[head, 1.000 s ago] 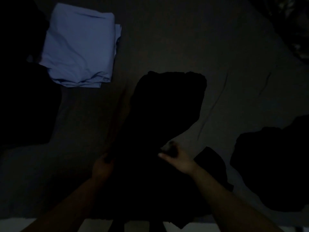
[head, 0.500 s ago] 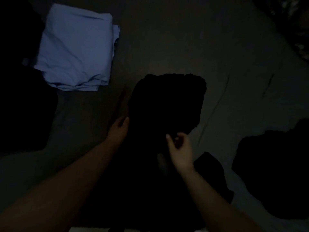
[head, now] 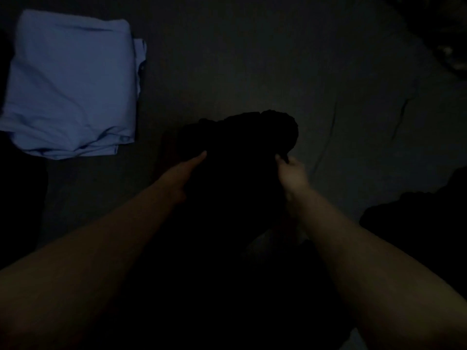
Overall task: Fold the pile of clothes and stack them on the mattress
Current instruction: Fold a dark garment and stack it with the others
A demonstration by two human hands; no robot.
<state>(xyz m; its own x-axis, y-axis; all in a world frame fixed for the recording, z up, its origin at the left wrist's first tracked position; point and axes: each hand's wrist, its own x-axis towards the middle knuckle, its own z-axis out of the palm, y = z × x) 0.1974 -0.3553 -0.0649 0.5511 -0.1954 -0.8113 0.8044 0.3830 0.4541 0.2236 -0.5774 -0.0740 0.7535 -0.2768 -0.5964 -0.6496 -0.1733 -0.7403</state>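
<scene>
Between our two hands lies a black garment (head: 237, 157) on the mattress (head: 252, 59). It looks almost like one flat dark shape, with a rounded, bunched edge on the side far from us. Our left hand (head: 180, 173) rests along its left edge with the fingers straight, and the fingertip touches the cloth. Our right hand (head: 290, 173) is at the right edge; the thumb and fingers are curled and pinch a fold of the black cloth.

The light is very weak, so we cannot make out folds, seams or which kind of garment this is. The part of it near to us melts into the shadow between our forearms, and we cannot tell where it ends.

Far to the left of the left hand, a folded light blue garment (head: 70, 84) lies flat on the mattress, well apart from the black one. To the right of the right hand, a dark heap of clothes (head: 417, 236) sits on the mattress, partly cut by the picture edge. Another dark mass (head: 20, 198) lies below the blue garment.
</scene>
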